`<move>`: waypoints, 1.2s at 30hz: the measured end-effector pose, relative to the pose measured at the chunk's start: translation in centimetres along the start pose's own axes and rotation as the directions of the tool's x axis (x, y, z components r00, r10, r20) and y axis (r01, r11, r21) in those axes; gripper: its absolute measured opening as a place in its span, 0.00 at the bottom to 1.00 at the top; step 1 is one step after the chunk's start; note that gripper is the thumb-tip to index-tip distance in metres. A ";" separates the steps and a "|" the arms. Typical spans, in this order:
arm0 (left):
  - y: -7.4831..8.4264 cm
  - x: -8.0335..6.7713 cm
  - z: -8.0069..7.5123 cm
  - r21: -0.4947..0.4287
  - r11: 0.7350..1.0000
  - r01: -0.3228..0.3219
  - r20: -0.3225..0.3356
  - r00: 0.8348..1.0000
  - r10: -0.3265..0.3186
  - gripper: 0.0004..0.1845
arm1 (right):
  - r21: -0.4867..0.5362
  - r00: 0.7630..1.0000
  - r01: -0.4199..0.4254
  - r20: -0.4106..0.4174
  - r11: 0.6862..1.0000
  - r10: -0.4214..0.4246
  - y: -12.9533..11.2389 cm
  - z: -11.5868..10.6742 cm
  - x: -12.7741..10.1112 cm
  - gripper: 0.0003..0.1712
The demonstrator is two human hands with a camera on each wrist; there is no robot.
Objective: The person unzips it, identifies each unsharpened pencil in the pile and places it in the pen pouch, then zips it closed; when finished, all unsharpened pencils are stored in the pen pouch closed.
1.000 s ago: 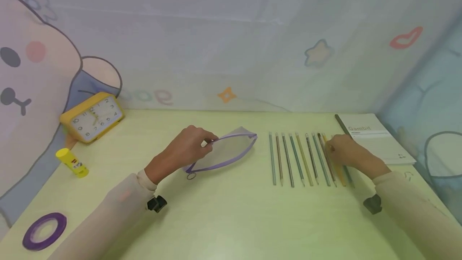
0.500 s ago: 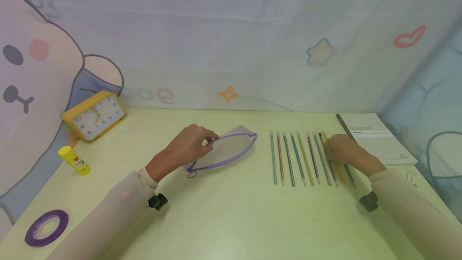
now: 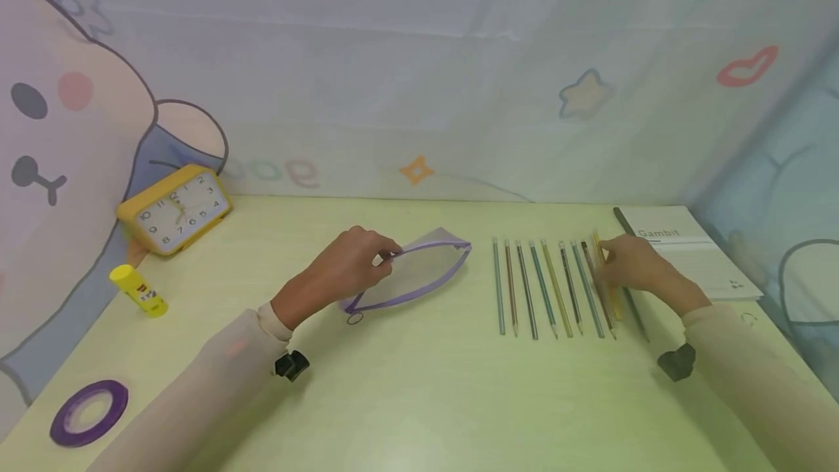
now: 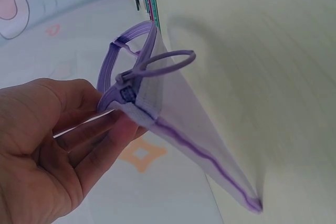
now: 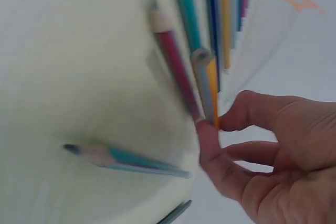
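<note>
Two pencils pinched by right hand, clear only wrist-side.

The right hand covers parts of the pencils nearest the tabletop's right edge. The right wrist view is motion-blurred. The tape roll is too small to read.

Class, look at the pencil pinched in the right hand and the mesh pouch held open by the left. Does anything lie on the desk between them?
Yes. The right hand pinches an orange pencil at the row's right end; the other pencils lie between it and the pouch that the left hand holds. Lifted above them, nothing visible blocks it.
</note>
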State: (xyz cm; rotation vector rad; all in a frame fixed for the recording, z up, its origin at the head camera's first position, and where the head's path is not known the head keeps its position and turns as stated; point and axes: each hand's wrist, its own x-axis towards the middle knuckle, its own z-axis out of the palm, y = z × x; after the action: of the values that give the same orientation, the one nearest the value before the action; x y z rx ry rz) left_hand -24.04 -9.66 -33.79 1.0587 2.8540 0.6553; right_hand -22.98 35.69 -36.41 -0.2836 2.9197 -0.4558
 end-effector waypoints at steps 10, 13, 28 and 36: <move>0.5 0.2 -0.1 -0.001 1.000 0.002 -0.010 1.000 -0.002 0.16 | 0.441 1.000 -0.001 0.022 0.897 -0.010 -5.5 -4.0 -2.2 0.42; 0.7 0.4 0.0 -0.001 1.000 0.012 -0.009 1.000 -0.012 0.16 | 0.569 0.986 0.005 0.134 0.822 -0.099 -8.5 -3.9 -2.7 0.42; 1.1 0.7 0.5 0.002 0.999 0.043 0.005 0.999 -0.043 0.16 | 0.824 0.943 -0.096 0.255 0.559 -0.214 -19.2 5.7 2.5 0.46; 1.2 0.9 0.3 0.026 0.998 0.050 -0.009 0.999 -0.049 0.16 | 0.877 0.969 -0.084 0.183 0.474 -0.166 -21.3 7.0 5.4 0.32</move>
State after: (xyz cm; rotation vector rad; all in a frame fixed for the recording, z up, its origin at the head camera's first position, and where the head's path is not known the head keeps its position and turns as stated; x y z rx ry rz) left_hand -23.98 -8.18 -33.48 0.9874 2.8937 0.6216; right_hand -23.43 12.65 -37.02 -0.2155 2.0313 -1.7053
